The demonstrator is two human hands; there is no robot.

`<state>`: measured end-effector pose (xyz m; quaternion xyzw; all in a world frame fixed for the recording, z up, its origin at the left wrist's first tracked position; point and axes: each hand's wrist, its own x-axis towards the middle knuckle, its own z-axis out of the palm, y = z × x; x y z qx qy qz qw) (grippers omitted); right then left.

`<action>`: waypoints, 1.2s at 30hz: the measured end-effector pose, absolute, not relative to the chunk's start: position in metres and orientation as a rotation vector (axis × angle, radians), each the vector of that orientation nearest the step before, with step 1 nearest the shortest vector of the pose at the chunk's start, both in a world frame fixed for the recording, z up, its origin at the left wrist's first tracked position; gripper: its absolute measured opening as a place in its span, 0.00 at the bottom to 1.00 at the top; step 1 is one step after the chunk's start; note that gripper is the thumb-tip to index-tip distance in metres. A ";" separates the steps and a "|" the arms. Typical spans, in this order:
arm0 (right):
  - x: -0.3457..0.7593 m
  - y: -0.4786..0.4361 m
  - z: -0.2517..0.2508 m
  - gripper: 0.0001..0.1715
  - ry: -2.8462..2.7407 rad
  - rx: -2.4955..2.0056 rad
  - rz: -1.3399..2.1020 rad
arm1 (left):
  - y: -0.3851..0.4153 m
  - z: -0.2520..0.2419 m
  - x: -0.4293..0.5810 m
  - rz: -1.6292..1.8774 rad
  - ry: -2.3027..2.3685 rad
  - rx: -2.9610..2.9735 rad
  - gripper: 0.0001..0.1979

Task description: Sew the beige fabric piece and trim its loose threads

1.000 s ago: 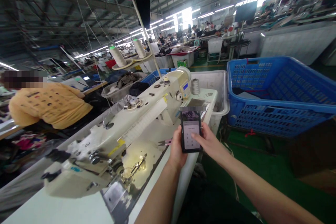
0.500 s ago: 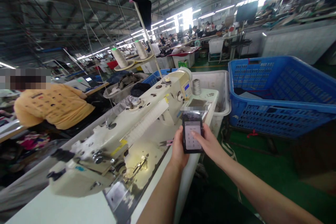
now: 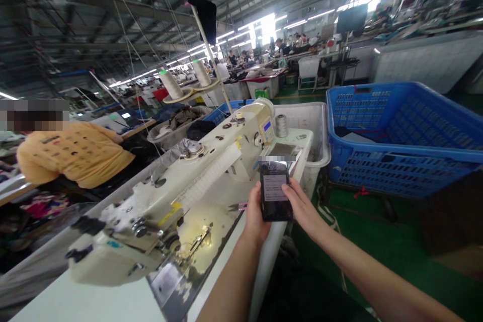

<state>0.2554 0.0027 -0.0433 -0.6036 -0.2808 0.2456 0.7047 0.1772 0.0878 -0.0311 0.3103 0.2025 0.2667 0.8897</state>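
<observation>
A dark smartphone (image 3: 276, 209) stands tilted up in front of me over the table's front edge, its screen lit with pale boxes of text. My left hand (image 3: 256, 219) is closed around its left side and lower back. On the right side, my right hand (image 3: 302, 207) grips the phone's edge, with the thumb at the screen's right border. Fingers behind the phone are hidden. Just left of my left hand, pink-handled thread snips (image 3: 239, 207) lie on the bed of a white sewing machine (image 3: 211, 161). The machine's needle area is lit.
A grey thread cone (image 3: 281, 126) stands on the table behind the phone. To the right is a large blue plastic basket (image 3: 400, 161), with a white bin (image 3: 320, 136) beside it. A co-worker in a yellow shirt (image 3: 75, 153) sits at the left, beyond the machine.
The phone's screen has changed from a number keypad to text boxes. My right thumb has moved from mid-screen to the right edge. Both hands still hold the phone.
</observation>
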 end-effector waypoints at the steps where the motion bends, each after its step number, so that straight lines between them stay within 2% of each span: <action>1: 0.255 0.002 -0.042 0.27 -0.624 -1.344 0.553 | 0.087 -0.030 0.177 0.555 0.422 0.644 0.20; 21: 0.253 0.002 -0.037 0.30 -0.591 -1.363 0.584 | 0.090 -0.030 0.177 0.501 0.417 0.596 0.19; 32: 0.260 -0.004 -0.035 0.29 -0.754 -1.332 0.670 | 0.088 -0.026 0.178 0.538 0.439 0.593 0.20; 36: 0.260 -0.003 -0.041 0.37 -0.814 -1.313 0.678 | 0.088 -0.025 0.180 0.543 0.431 0.600 0.21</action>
